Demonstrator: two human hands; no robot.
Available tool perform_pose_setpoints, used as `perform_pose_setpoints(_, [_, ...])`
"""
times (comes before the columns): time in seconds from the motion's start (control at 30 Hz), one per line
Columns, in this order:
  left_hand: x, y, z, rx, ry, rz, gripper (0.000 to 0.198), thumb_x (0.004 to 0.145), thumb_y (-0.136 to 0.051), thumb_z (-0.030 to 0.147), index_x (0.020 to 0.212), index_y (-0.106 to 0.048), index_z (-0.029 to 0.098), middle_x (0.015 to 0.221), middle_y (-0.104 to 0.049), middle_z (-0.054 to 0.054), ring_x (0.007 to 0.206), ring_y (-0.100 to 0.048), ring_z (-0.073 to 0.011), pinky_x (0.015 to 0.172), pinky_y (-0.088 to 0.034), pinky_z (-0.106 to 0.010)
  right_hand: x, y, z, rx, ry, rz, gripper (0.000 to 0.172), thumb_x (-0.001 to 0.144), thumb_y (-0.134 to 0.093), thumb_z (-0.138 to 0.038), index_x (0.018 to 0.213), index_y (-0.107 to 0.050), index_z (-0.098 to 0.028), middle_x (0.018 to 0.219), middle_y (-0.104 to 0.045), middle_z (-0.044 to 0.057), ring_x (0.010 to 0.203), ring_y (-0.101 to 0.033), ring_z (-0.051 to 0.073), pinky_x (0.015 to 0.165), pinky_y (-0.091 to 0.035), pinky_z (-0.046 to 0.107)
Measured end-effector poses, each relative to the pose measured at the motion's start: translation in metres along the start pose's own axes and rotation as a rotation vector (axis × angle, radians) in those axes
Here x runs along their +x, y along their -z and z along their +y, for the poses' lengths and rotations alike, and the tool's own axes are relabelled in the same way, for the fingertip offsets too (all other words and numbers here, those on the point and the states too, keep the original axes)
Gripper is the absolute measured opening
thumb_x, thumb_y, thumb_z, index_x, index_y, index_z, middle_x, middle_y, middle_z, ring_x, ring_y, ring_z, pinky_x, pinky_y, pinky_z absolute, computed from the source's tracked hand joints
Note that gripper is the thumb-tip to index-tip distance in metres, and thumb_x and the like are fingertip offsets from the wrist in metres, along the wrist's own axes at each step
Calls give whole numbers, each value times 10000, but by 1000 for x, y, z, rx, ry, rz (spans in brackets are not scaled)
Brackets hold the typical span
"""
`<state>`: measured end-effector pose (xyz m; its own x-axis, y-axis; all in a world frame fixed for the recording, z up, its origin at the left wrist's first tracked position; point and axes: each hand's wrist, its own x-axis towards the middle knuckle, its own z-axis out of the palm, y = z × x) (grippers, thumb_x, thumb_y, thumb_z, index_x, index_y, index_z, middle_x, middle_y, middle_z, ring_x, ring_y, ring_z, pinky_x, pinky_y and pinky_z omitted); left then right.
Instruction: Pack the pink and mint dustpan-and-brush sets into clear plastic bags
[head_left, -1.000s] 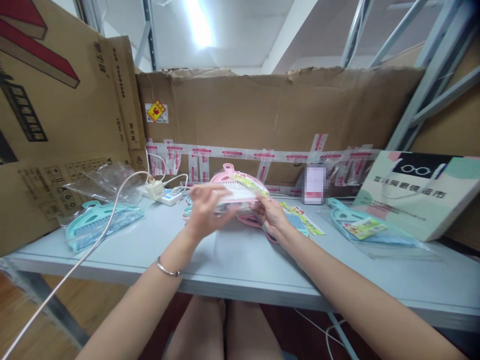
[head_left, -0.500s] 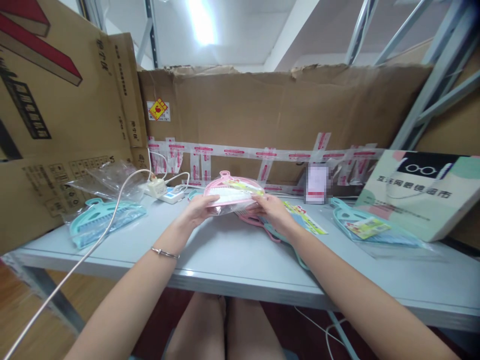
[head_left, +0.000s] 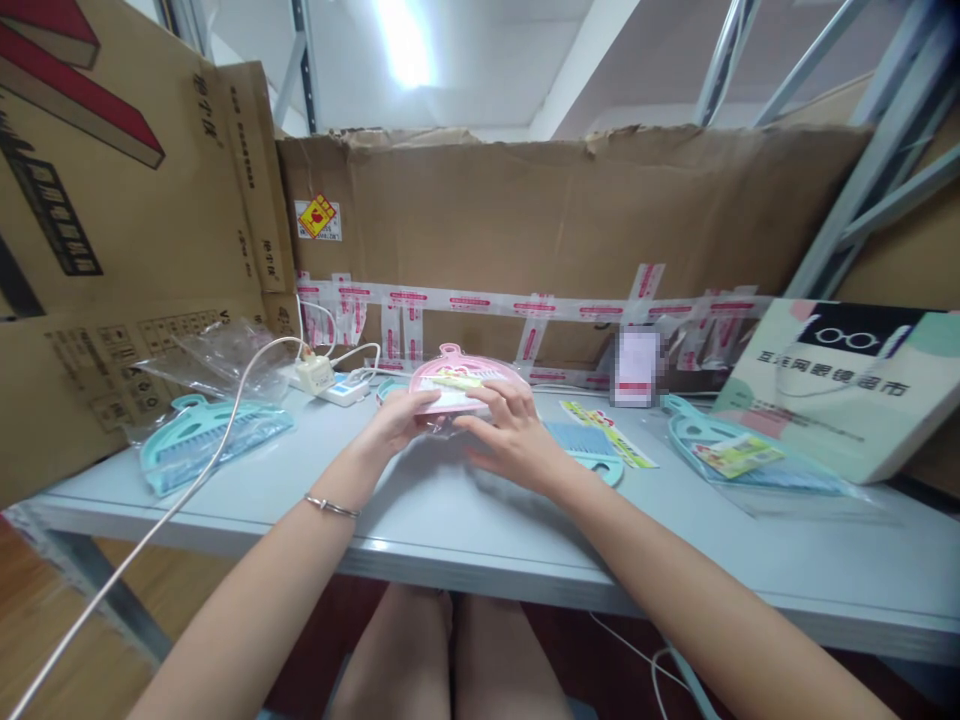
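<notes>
Two bare hands meet at the middle of a pale worktop [head_left: 450,530], and a pink dustpan [head_left: 466,367] lies between them, toward the back. It is held low and fairly flat, its looped handle pointing away from the person. A row of white bristles and a yellow-green label [head_left: 452,380] show on top, and clear plastic crinkles below its near edge.

The left hand [head_left: 400,418] is clamped on the dustpan's near left corner, thumb on top, the other fingers mostly hidden. A thin bracelet [head_left: 330,507] circles that wrist. The right hand [head_left: 514,438] is loosely spread, its fingers reaching over the dustpan's near right part and its thumb held apart below the edge; whether those fingertips press on the dustpan, I cannot tell. The hands are close together, with a small gap between them.

Just right of the right hand lies a blue brush [head_left: 583,440], partly covered by the forearm, with a loose card [head_left: 616,440] beside it. Farther right is a bagged blue dustpan [head_left: 799,474], near a paper bag [head_left: 832,390] printed with glasses. Well to the left lies another blue set [head_left: 214,450] in clear plastic, a white cable [head_left: 241,390] crossing over it. A tall carton [head_left: 562,215] stands behind everything.
</notes>
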<state>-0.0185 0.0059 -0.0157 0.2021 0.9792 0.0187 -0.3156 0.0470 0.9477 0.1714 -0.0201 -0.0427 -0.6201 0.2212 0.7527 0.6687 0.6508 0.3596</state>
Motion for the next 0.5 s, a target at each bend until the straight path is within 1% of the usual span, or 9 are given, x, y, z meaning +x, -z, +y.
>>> perform_pose_setpoints(0.1, [2, 1, 1, -34, 22, 43, 260, 670, -670, 85, 926, -663, 39, 782, -689, -113, 610, -606, -130, 494, -468, -187, -2, -2, 5, -119, -3, 0, 95, 756, -628, -263, 846, -623, -231, 1133, -523, 84, 1129, -356, 256, 971, -271, 400])
perform_pose_setpoints(0.2, [6, 3, 1, -120, 37, 21, 281, 700, -625, 79, 978, -639, 48, 741, -673, -89, 554, -584, -112, 465, -458, -179, -1, 4, 12, -182, -33, 66, 14, 759, -627, -213, 753, -617, -220, 1046, -558, 77, 1056, -389, 237, 921, -292, 371])
perform_pose_setpoints(0.3, [8, 4, 3, -225, 66, 78, 344, 714, -574, 26, 1054, -600, 71, 688, -647, -52, 526, -571, -97, 461, -464, -169, 0, 13, 17, -194, -98, 121, 91, 781, -623, -225, 693, -606, -206, 1009, -580, 77, 1021, -424, 229, 882, -306, 362])
perform_pose_setpoints(0.37, [9, 4, 4, -264, 89, 117, 386, 724, -536, -6, 1098, -577, 78, 668, -635, -41, 515, -566, -90, 459, -467, -159, 1, 18, 20, -136, -163, 102, 164, 793, -627, -310, 673, -602, -200, 997, -588, 81, 1011, -446, 236, 868, -312, 376])
perform_pose_setpoints(0.4, [9, 4, 5, -270, 92, 110, 403, 730, -523, -13, 1118, -570, 84, 679, -638, -42, 514, -566, -88, 458, -467, -155, 2, 20, 22, -78, -215, 83, 227, 800, -618, -369, 652, -593, -198, 974, -591, 79, 990, -461, 236, 862, -316, 384])
perform_pose_setpoints(0.47, [8, 3, 5, -256, 86, 70, 414, 739, -520, -7, 1139, -565, 93, 731, -653, -58, 522, -572, -88, 453, -467, -154, 1, 21, 27, 89, -387, 74, 369, 823, -556, -479, 588, -543, -194, 868, -583, 64, 895, -491, 214, 830, -338, 386])
perform_pose_setpoints(0.5, [7, 3, 5, -242, 81, 56, 408, 742, -530, 4, 1138, -567, 96, 755, -659, -65, 530, -577, -91, 451, -469, -158, 1, 20, 31, 184, -514, 95, 409, 823, -532, -518, 572, -507, -195, 809, -566, 50, 838, -497, 197, 807, -356, 378])
